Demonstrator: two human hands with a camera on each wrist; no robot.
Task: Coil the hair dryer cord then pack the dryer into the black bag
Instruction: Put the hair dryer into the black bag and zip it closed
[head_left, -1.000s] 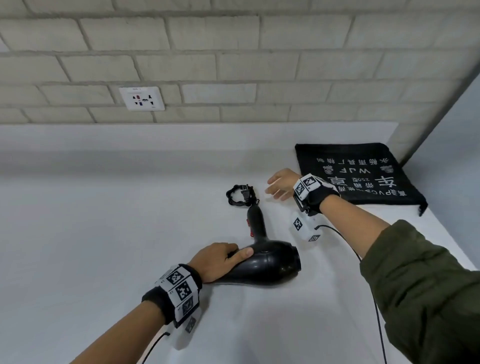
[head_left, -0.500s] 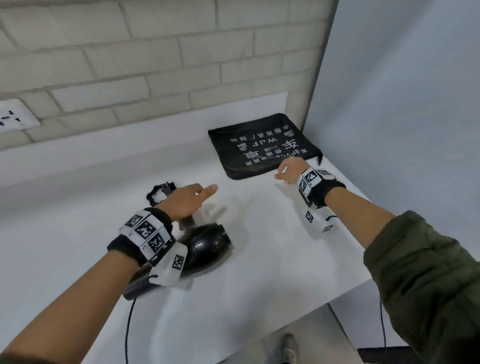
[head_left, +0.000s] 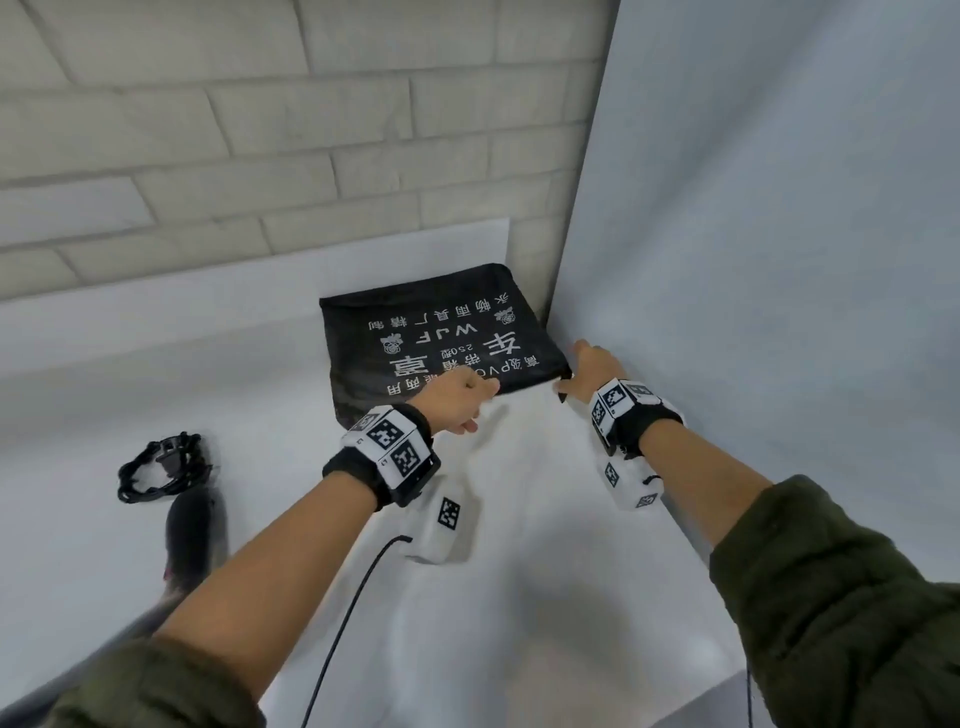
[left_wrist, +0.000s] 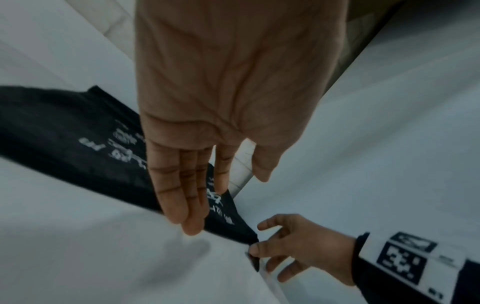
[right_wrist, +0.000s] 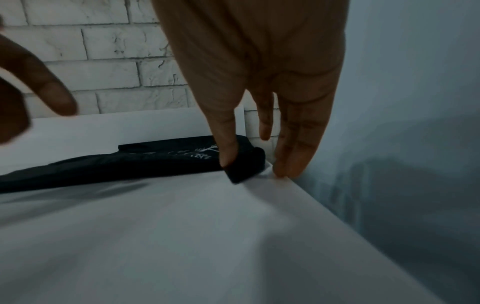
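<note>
The black bag (head_left: 431, 332) with white print lies flat in the back right corner of the white table (head_left: 519, 597). My left hand (head_left: 462, 402) hovers at the bag's near edge with straight fingers (left_wrist: 182, 195) and holds nothing. My right hand (head_left: 587, 371) is at the bag's near right corner; its thumb (right_wrist: 228, 152) presses on that corner of the bag (right_wrist: 155, 162) while the other fingers point down at the table edge. The black hair dryer (head_left: 189, 535) lies at the left with its coiled cord (head_left: 163, 467) by the handle. My left forearm hides the dryer's body.
A brick wall (head_left: 260, 156) runs behind the table and a plain grey wall (head_left: 779, 260) stands close on the right, against the table edge. The table's front edge (head_left: 675, 701) shows at lower right. Thin black wires hang from both wrist cameras.
My left hand let go of the dryer and moved right to the bag's near edge. My right hand moved from beside the cord to the bag's near right corner. The head view swung right.
</note>
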